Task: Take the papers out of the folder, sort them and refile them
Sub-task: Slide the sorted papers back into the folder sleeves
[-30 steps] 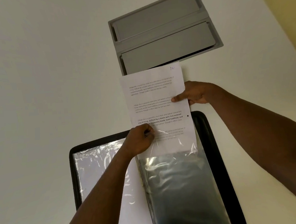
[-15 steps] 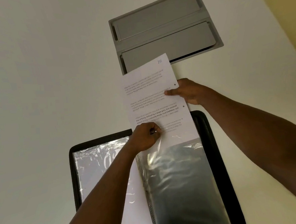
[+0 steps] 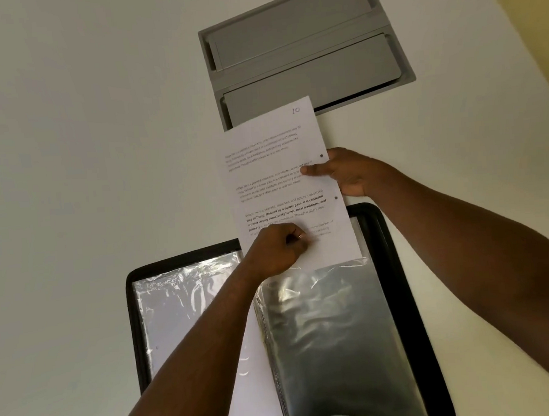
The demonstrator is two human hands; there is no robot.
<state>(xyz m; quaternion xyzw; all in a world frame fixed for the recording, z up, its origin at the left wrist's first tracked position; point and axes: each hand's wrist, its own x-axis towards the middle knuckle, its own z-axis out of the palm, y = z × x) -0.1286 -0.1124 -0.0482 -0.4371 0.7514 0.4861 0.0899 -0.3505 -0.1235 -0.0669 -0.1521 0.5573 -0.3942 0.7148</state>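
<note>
Head view: sheet (image 3: 281, 181) is nearly out of the clear sleeve (image 3: 327, 327) of the open folder (image 3: 397, 264); only its bottom edge is left at the sleeve mouth. Sheet's right edge is pinched by right hand (image 3: 352, 173); sleeve mouth seems pinched by left hand (image 3: 279, 249). Pull is best kept straight, away from sleeve, sleeve pinned flat.

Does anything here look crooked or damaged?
Nothing damaged. The printed sheet sits tilted, nearly out of the crinkled plastic sleeve; the right hand pinches its edge, and the left hand pinches the sleeve's mouth.
</note>
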